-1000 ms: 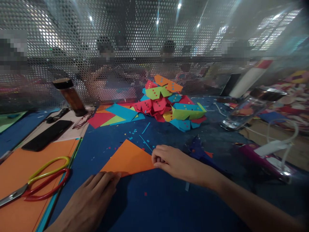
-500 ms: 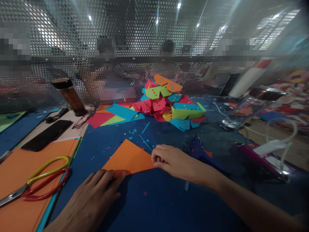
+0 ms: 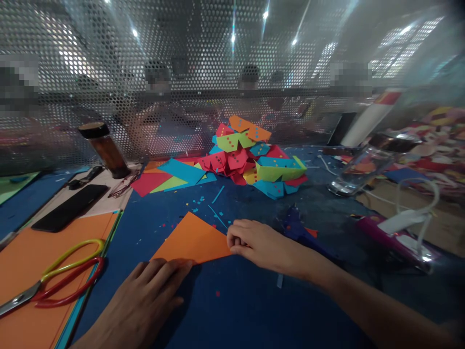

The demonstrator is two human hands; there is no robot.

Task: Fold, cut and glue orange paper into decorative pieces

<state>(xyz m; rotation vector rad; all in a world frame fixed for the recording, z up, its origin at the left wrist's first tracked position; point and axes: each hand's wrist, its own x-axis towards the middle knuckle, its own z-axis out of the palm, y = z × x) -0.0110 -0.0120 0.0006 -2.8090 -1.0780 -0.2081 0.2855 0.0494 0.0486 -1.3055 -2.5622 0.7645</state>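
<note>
An orange paper triangle [image 3: 194,237] lies on the blue table, its long folded-looking edge toward me. My left hand [image 3: 145,295] rests on its lower left edge with fingers apart, the fingertips pressing the paper flat. At the right corner, my right hand [image 3: 254,245] has its fingers curled and pinches the paper. Small blue and red paper scraps [image 3: 198,201] are scattered just beyond the triangle.
Red-and-yellow-handled scissors [image 3: 69,274] lie on orange sheets [image 3: 22,252] at left, near a black phone [image 3: 70,206] and a brown bottle [image 3: 107,152]. Behind sit folded coloured papers [image 3: 236,157]. At right are a blue tool [image 3: 300,228] and a glass bottle [image 3: 358,167].
The view has shifted slightly. My left hand's fingertips have slid a little to the right along the lower edge; my right hand still holds the corner.
</note>
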